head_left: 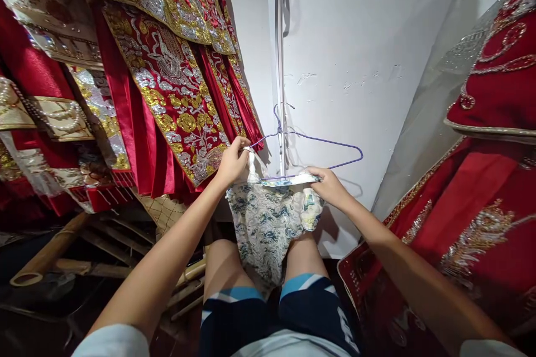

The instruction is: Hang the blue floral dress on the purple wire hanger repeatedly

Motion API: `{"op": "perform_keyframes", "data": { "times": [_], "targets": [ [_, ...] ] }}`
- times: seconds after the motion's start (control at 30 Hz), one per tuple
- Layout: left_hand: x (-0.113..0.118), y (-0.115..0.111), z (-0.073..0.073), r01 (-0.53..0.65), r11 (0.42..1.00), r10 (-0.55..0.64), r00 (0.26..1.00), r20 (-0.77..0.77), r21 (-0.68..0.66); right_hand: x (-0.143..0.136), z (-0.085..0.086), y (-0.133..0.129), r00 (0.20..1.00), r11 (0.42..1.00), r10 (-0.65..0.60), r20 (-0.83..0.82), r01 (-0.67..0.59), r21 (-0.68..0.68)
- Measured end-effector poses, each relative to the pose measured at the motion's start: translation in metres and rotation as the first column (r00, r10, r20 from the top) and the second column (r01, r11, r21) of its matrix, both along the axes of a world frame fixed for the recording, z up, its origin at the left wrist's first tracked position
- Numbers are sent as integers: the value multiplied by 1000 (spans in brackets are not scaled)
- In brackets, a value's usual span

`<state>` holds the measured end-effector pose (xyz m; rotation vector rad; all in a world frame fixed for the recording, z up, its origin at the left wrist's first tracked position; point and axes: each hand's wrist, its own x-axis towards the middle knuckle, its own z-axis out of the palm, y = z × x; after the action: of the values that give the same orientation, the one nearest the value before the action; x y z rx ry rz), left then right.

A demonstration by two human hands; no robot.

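Observation:
A purple wire hanger [324, 140] is in front of me at the middle, its hook up by a pale upright pole. From its lower part hangs a white garment with a blue and green print [272, 212], gathered and ruffled. My left hand [235, 162] is closed at the garment's left strap, beside the hanger's left shoulder. My right hand [329, 185] pinches the garment's upper right edge, below the hanger's right arm, which sticks out bare. The garment's lower end drops between my knees.
Red embroidered costumes [176, 83] hang on the left, above bamboo poles [50, 251]. More red beaded garments [477, 201], partly under clear plastic [414, 111], stand close on the right. A white wall [352, 28] and the upright pole [280, 39] are straight ahead.

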<state>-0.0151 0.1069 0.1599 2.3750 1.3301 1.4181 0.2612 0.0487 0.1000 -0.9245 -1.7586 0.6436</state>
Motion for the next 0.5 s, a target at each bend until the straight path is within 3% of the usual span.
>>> {"op": "perform_keyframes", "data": {
  "times": [0.1, 0.2, 0.3, 0.37, 0.43, 0.5],
  "targets": [
    [-3, 1, 0, -67, 998, 67, 994, -80, 7, 21, -2, 2, 980, 978, -200, -5, 200, 66],
    [-9, 2, 3, -45, 999, 47, 991, -124, 18, 49, 3, 14, 894, 888, -447, -23, 446, 112],
    [-14, 4, 8, -10, 1000, 16, 979, -204, 28, 74, 15, 29, 822, 818, -569, 13, 564, 116],
    [-18, 6, 12, -29, 999, 38, 973, -229, 46, 85, 25, 32, 861, 864, -504, 65, 503, 31],
    [-24, 11, 15, -110, 992, 118, 979, -163, 62, 90, 34, 29, 952, 939, -299, 63, 305, -159],
    [-29, 18, 17, -220, 976, 220, 975, -32, 6, 85, 43, 23, 992, 944, -94, -80, 63, -325]
  ]
}}
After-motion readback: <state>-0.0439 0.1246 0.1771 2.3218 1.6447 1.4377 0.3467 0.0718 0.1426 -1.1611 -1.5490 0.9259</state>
